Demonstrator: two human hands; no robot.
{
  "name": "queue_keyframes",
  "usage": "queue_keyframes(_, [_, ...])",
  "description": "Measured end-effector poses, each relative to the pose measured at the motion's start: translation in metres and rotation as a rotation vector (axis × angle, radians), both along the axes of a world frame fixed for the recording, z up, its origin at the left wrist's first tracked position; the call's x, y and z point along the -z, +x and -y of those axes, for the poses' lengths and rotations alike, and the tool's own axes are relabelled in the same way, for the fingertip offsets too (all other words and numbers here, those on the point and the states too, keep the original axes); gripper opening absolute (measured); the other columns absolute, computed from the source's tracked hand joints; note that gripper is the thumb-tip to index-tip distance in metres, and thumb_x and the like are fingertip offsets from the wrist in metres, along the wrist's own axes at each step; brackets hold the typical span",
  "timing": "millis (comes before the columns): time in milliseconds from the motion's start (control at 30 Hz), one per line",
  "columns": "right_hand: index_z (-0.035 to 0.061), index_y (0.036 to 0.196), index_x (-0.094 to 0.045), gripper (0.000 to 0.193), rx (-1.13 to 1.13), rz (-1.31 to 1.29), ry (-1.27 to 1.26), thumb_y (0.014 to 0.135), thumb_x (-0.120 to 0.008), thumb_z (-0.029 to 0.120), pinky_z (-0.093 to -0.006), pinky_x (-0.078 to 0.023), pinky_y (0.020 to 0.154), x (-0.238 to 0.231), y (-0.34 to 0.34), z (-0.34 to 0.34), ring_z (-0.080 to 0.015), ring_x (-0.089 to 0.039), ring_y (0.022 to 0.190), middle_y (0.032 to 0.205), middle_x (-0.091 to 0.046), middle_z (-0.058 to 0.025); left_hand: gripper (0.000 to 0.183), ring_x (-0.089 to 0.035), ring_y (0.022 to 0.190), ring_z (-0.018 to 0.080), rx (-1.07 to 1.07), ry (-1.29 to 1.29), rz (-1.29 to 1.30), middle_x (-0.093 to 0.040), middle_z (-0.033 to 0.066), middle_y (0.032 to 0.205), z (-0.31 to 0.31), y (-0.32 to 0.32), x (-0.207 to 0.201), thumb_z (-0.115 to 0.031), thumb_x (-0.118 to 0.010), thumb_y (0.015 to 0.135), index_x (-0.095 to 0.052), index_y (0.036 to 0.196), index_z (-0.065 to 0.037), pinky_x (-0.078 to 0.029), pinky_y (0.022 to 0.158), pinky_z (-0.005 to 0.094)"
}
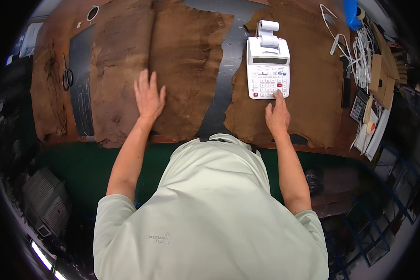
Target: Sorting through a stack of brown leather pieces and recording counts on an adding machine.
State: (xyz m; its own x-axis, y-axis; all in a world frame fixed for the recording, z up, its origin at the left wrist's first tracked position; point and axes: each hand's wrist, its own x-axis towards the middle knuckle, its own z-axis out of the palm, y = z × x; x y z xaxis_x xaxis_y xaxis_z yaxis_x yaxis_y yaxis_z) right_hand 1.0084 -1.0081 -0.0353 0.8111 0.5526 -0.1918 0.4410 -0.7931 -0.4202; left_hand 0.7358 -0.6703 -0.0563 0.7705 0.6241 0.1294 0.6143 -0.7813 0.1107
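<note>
A white printing calculator (260, 60) with a paper roll (269, 26) at its top lies on a brown leather hide (308, 70), right of centre. The index finger of my right hand (278, 116) is on the lower keys, with the thumb held apart to the left. My left hand (149, 97) rests flat, fingers spread, across the edge where one brown hide (119, 79) meets another hide (186, 70). It holds nothing.
Black-handled scissors (67, 78) lie at the left beside a dark grey board (82, 84). On the right are bundled white cords (361, 53), cardboard (381, 79), a small calculator (359, 106) and a black bar (346, 84). A tape ring (93, 7) sits far left.
</note>
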Motion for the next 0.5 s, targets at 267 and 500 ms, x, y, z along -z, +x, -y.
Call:
queue_keyframes(267, [0.0028,0.129,-0.058,0.037,-0.008,-0.044,0.17,0.093,-0.06,0.009,-0.0401,-0.057,0.081,-0.016,-0.021,-0.017,-0.0284,-0.07,0.085,0.14,-0.059,-0.0157,0.032,-0.06,0.098,0.0297,0.091,-0.282,-0.004,-0.056,0.0118,0.099,0.071,0.054,0.005,-0.025,-0.074,0.08,-0.06,0.102,-0.006,-0.053,0.078,0.0422])
queue_keyframes(500, [0.0023,0.13,-0.058,0.036,-0.024,-0.176,0.192,0.094,-0.06,0.008,-0.0398,-0.056,0.079,-0.013,-0.043,-0.019,-0.0272,-0.07,0.083,0.134,-0.061,-0.0161,0.013,-0.064,0.086,0.0321,0.066,-0.239,0.055,-0.059,0.0137,0.087,0.057,0.07,0.015,-0.015,-0.067,0.082,-0.06,0.088,-0.006,-0.054,0.073,0.0435])
